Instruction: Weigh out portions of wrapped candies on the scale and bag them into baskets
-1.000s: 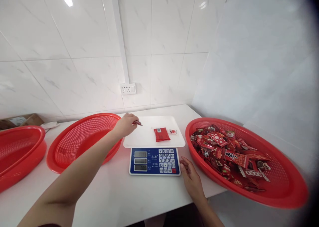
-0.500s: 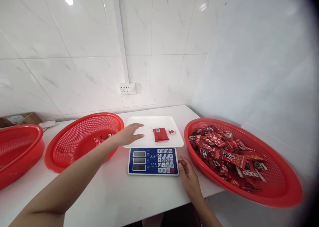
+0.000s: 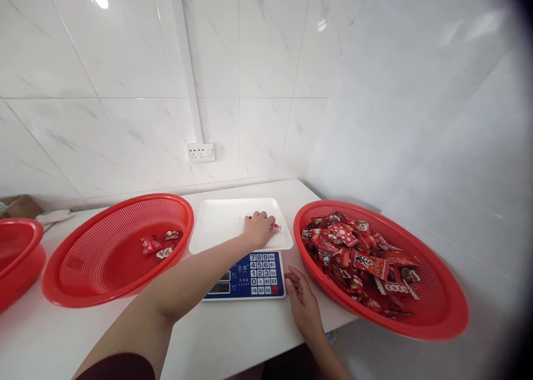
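Observation:
On the white weighing tray (image 3: 220,221) of a digital scale (image 3: 258,277), my left hand (image 3: 259,228) is closed over a red packet, which it almost wholly hides. Beside its fingers pokes out a small white-and-red wrapped candy (image 3: 276,226). My left forearm crosses over the scale's displays. My right hand (image 3: 302,301) rests at the right edge of the scale's keypad panel, its fingers loosely bent and apart, holding nothing.
To the right, a red plastic basket (image 3: 441,313) holds a pile of red snack packets (image 3: 358,258). A second red basket (image 3: 95,258) at the left has a few packets in it. Another red basket (image 3: 19,246) stands at the far left. A tiled wall with a socket (image 3: 201,152) backs the table.
My left hand has moved right across the tray and closed over the red packet. My right hand stays beside the scale. The view has shifted slightly to the right.

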The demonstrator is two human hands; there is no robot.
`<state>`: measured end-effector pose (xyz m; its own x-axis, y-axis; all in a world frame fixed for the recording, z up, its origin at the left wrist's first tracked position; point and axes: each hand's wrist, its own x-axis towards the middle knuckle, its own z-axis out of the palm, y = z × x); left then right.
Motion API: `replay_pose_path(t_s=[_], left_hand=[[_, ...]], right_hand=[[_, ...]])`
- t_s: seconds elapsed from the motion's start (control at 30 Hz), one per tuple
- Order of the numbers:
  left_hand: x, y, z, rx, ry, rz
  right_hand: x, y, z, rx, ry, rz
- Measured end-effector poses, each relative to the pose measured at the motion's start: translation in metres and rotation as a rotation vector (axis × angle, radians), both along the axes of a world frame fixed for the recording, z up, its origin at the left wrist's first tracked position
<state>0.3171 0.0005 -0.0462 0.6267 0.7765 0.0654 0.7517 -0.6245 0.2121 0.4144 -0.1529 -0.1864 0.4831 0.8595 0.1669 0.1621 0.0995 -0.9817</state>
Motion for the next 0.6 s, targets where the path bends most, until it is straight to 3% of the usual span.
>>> replay_pose_path(t_s=[0.37, 0.6], left_hand=[[-0.031, 0.002, 0.008, 0.131, -0.067, -0.011], [-0.090, -0.011, 0.033, 0.222, -0.122, 0.068]], right_hand=[[0.001, 0.000, -0.002, -0.003, 0.015, 0.023], [0.000, 0.000, 0.001, -0.016, -0.008, 0.038]])
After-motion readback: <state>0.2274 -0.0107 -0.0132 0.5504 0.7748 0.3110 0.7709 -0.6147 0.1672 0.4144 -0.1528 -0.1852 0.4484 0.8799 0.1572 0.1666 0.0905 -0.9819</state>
